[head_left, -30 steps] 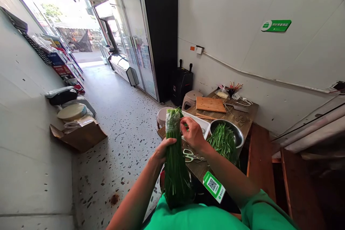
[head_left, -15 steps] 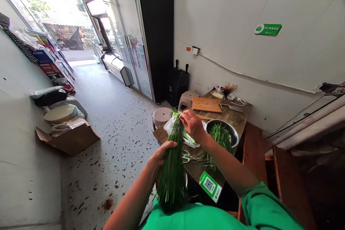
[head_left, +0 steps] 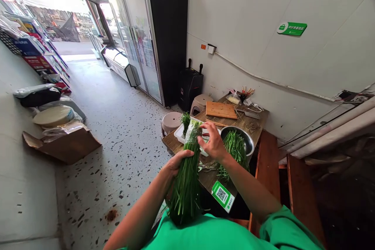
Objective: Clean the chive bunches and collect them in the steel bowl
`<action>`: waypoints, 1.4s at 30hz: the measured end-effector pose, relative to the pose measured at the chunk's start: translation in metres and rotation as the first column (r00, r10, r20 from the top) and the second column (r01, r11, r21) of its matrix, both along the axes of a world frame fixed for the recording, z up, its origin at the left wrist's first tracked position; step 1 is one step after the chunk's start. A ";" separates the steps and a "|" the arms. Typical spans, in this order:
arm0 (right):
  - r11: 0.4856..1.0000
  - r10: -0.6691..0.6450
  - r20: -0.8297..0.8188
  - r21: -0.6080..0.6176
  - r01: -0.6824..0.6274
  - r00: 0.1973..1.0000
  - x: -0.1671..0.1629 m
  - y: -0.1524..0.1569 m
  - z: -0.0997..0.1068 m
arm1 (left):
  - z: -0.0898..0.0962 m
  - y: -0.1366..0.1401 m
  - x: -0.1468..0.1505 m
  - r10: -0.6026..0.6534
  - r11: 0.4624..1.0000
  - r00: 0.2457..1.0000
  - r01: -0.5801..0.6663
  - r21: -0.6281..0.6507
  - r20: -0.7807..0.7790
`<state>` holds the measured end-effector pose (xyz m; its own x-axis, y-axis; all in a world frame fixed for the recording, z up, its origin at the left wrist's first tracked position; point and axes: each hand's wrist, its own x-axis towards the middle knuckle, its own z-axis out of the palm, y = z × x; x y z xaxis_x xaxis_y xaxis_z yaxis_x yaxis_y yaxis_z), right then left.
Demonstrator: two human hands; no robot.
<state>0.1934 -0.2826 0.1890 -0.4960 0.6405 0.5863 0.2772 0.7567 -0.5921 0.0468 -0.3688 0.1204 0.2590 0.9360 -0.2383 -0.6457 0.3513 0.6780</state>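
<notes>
My left hand (head_left: 178, 161) is wrapped round a thick bunch of garlic chives (head_left: 185, 183), held at a slant with the leaf tips toward my body. Clear plastic wrap (head_left: 191, 134) is wound about the pale stem end. Close beside that wrap is my right hand (head_left: 213, 142), its thumb and fingers apart and nothing visible in them. Behind the bunch, a white tray (head_left: 179, 134) is partly hidden, with more greens at its left end. Scissors (head_left: 206, 167) lie on the table below my right hand.
On the wooden table (head_left: 209, 181) are a metal bowl (head_left: 249, 146) of cut chives, a cutting board (head_left: 221, 110), a cleaver (head_left: 251, 114) and a QR card (head_left: 223, 196). Plastic stools (head_left: 171, 122) stand behind it. A wooden bench (head_left: 268, 164) is at right, a cardboard box (head_left: 67, 148) at left.
My right hand has let go of the plastic wrap at the stem end, and its fingers have spread. The left hand keeps its hold on the chives. The view has shifted slightly.
</notes>
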 end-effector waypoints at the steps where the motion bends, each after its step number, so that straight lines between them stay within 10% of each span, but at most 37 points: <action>1: 0.998 -0.014 -0.048 -0.069 0.010 0.999 0.001 0.002 -0.003 | 0.001 0.001 0.001 0.012 1.000 0.999 -0.011 0.029 -0.035; 7: 0.850 0.124 -0.281 -0.465 -0.248 0.952 0.002 0.004 -0.017 | 0.017 0.004 0.011 0.280 0.957 0.876 -0.221 0.191 -0.392; 15: 0.768 0.076 -0.462 -0.538 -0.347 0.884 0.002 0.003 -0.025 | 0.023 0.001 0.009 0.212 0.973 0.895 -0.155 0.173 -0.393; 18: 0.872 0.047 -0.385 -0.434 -0.226 0.922 0.004 -0.004 -0.024 | 0.024 0.000 0.009 0.191 0.979 0.905 -0.150 0.136 -0.381; 22: 1.000 0.016 -0.184 0.010 -0.014 0.983 0.008 -0.012 -0.022 | 0.024 0.000 0.007 0.153 0.986 0.925 -0.117 0.122 -0.347; 30: 0.726 -0.064 0.111 0.687 -0.030 0.992 0.021 0.005 -0.018 | 0.022 0.002 0.005 0.074 0.995 0.951 -0.050 0.087 -0.300; 36: 0.659 -0.087 0.099 0.752 -0.017 0.991 0.019 0.010 -0.010 | 0.025 0.001 0.006 0.045 0.995 0.957 -0.018 0.095 -0.286; 42: 0.878 0.105 -0.044 0.473 -0.072 0.993 0.023 0.002 -0.006 | 0.025 -0.001 0.003 0.005 0.996 0.978 0.014 0.090 -0.208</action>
<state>0.2164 -0.2806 0.1831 -0.4871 0.2366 0.8407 0.1683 0.9700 -0.1755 0.0498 -0.3697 0.1458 0.2170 0.9550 -0.2022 -0.4859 0.2854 0.8261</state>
